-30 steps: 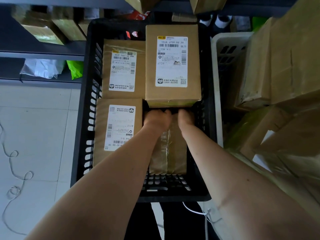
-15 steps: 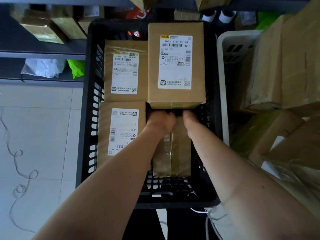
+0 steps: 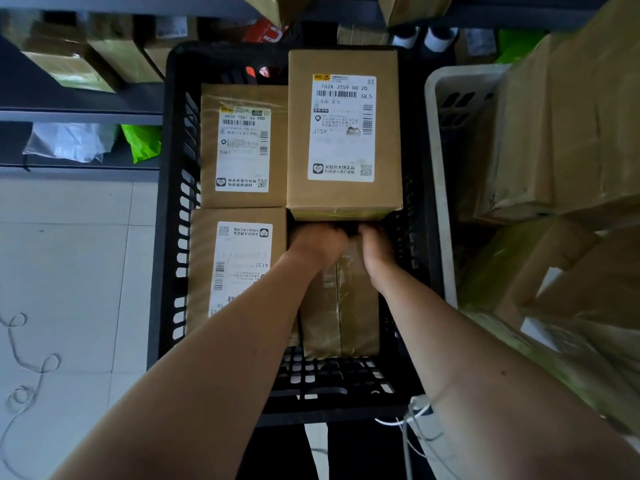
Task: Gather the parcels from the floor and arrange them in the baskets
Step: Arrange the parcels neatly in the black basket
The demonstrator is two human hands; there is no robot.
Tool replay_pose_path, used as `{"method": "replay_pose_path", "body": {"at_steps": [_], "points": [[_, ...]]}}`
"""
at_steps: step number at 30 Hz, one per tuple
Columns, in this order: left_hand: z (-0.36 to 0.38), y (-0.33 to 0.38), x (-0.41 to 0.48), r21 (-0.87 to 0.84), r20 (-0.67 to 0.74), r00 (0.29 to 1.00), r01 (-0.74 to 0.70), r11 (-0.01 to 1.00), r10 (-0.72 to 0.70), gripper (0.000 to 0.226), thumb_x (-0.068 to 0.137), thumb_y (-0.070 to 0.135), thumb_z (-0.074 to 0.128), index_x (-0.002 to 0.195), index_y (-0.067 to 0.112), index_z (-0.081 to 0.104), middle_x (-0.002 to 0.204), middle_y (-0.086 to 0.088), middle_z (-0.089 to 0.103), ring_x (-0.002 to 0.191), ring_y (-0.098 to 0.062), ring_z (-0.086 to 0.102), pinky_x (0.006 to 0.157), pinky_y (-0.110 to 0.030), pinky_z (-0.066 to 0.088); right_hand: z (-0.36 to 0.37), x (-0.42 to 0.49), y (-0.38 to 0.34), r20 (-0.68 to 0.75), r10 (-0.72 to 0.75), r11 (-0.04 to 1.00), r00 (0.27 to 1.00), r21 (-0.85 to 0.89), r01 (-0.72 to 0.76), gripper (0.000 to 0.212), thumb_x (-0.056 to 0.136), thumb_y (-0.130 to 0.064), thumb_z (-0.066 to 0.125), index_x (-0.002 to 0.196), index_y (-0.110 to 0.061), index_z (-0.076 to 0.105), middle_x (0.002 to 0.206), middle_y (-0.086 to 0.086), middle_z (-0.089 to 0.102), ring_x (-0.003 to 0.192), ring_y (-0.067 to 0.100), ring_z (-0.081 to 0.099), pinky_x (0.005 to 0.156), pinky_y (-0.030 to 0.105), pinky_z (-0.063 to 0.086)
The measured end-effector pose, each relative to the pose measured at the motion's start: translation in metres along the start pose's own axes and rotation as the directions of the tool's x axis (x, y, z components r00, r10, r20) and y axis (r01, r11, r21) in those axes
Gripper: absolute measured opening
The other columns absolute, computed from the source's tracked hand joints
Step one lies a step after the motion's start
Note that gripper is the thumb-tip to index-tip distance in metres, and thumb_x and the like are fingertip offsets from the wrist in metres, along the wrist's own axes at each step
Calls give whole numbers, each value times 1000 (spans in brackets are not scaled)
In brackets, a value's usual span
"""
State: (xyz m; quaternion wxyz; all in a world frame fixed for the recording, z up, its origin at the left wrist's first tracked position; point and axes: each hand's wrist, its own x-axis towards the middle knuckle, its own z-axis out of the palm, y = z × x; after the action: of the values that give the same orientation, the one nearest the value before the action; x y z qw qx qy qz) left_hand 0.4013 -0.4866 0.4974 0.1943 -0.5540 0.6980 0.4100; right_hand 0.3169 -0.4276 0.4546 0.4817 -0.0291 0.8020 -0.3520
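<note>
A black slotted basket holds several brown parcels. A tall labelled box stands at the back right, a labelled box at the back left, another labelled box at the front left. A taped brown parcel lies low at the front right. My left hand and my right hand both reach down onto the far end of this taped parcel, fingers curled over its edge under the tall box. The fingertips are hidden in shadow.
A white slotted basket stands right of the black one, with large brown boxes stacked in and beside it. Dark shelving with parcels and bags runs along the back left. White cord lies on the tiled floor at left.
Both hands stay on the taped parcel's far end. The view has shifted slightly, so the basket sits a little further right and lower in the frame.
</note>
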Motion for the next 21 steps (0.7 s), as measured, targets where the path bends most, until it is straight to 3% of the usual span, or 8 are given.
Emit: {"method": "replay_pose_path", "body": {"at_steps": [3,6,11,15,21], "points": [[1,6,-2,-17,-10,1000,-1,1000,1,35,100,7,37,128,-1,57,136,-23,54,126,-38,50,102,-45,41,2,4,-3,27,63,998,998,-16,-62,35,100,-27,44,125,-10,61,117,10,59,103,24,55,84,35,41],[2,2,3,-35,-41,999,-12,999,10,40,101,25,33,129,8,56,139,-19,52,127,-33,47,101,-35,37,3,7,-6,40,93,993,995,-76,-90,36,100,-28,39,126,-13,59,124,12,60,113,30,56,95,40,44],[5,-2,3,74,2,997,-72,995,72,42,102,31,31,123,8,59,133,-20,56,122,-32,51,94,-32,37,2,7,-2,42,68,991,997,-115,-63,35,98,-24,40,124,-12,59,123,14,61,108,30,57,85,35,43],[11,-7,7,102,-6,997,-79,992,80,43,101,34,31,114,7,61,126,-21,59,116,-33,53,88,-32,38,0,4,7,49,76,996,996,-49,-74,33,100,-28,42,123,-13,61,117,12,62,106,29,58,90,38,44],[12,-11,12,54,8,998,-66,996,66,38,99,35,34,111,12,62,124,-18,60,113,-31,54,83,-30,35,-2,3,9,81,149,977,986,143,-159,29,93,-28,51,115,-15,67,106,13,68,97,32,65,80,38,52]]}}
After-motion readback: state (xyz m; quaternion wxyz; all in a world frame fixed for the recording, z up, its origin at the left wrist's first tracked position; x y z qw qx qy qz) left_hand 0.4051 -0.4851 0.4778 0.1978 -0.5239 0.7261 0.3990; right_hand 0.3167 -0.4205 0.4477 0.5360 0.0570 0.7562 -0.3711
